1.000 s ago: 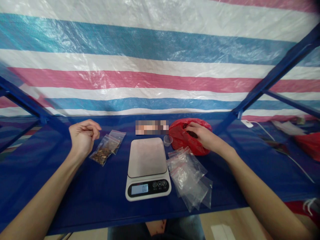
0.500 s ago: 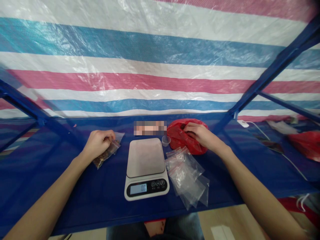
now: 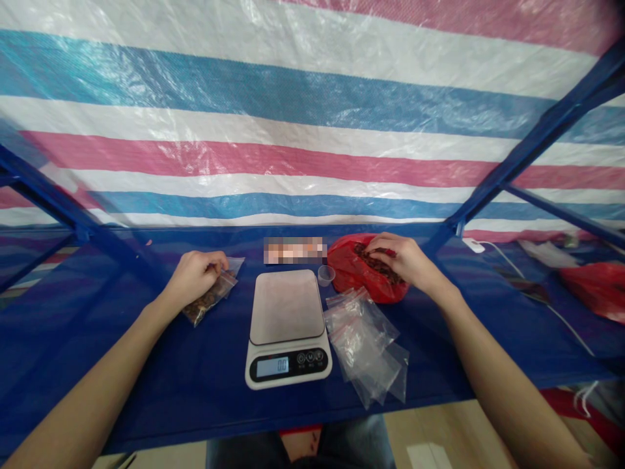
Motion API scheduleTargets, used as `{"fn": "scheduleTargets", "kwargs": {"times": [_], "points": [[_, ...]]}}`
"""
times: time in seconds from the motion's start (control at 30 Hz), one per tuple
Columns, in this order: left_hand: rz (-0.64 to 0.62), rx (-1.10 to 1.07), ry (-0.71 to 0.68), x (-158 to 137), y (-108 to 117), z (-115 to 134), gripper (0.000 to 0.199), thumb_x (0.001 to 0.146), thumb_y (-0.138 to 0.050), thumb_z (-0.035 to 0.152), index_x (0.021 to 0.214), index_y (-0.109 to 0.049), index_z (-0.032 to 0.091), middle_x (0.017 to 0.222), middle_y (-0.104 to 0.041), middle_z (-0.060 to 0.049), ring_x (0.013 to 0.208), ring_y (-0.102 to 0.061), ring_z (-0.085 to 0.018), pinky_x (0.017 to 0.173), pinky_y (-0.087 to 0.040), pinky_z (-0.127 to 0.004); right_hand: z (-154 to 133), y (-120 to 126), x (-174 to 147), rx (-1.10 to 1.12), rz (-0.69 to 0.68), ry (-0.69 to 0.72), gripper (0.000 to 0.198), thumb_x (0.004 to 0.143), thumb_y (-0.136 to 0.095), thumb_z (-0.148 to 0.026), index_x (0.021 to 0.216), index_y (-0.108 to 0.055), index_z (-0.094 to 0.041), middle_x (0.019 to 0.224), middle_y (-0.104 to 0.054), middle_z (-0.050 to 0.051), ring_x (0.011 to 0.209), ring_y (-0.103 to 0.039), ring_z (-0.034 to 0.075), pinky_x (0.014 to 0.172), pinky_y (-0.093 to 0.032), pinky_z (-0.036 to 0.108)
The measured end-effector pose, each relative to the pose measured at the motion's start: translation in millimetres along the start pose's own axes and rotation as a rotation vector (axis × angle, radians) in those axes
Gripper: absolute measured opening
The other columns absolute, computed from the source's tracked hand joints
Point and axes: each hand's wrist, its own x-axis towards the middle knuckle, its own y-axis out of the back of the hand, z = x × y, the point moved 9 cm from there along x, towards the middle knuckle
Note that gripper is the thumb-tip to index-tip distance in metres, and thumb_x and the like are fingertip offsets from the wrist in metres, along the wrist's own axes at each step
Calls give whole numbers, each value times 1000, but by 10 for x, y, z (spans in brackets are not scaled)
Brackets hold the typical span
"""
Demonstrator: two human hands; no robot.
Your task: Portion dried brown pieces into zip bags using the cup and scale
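Observation:
My left hand (image 3: 198, 277) is closed on the top of a small clear zip bag (image 3: 208, 301) with brown dried bits inside, left of the scale. At the right, my right hand (image 3: 401, 259) reaches into the mouth of a red plastic bag (image 3: 347, 264). Its fingers are drawn together at the loose brown dried bits (image 3: 388, 271) in that bag; what they pinch is hidden. Between the hands stands a white kitchen scale (image 3: 288, 309), its plate bare and its display reading 0.0. A small clear cup (image 3: 326, 275) sits between scale and red bag.
Several flat clear zip bags (image 3: 364, 345) lie overlapping right of the scale. A blurred-out item (image 3: 294, 251) is behind it. Blue metal posts (image 3: 517, 153) flank the blue shelf (image 3: 195, 384), with a striped sheet (image 3: 273, 156) behind. A white cable (image 3: 502, 251) and another red bag (image 3: 598, 286) lie far right.
The red bag's mouth has opened wider, and the brown bits inside now show. My right hand has shifted slightly right. My left hand keeps its hold on the zip bag.

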Motion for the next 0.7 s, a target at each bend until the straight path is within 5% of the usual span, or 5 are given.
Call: {"fn": "scheduleTargets", "kwargs": {"times": [0.4, 0.7], "points": [[6, -12, 10, 6, 24, 48, 28, 67, -45, 21, 73, -73, 23, 57, -67, 1, 56, -63, -21, 63, -41, -29, -236, 234, 129, 116, 129, -60, 14, 96, -72, -34, 97, -79, -22, 101, -80, 9, 93, -75, 25, 91, -59, 40], [5, -32, 16, 12, 21, 32, 27, 65, -46, 21, 72, -72, 25, 57, -68, 1, 57, -64, -22, 63, -42, -29, -959, -396, 366, 281, -166, 112, 10, 99, -68, -21, 98, -79, -23, 101, -77, 6, 94, -73, 22, 87, -58, 36]]}}
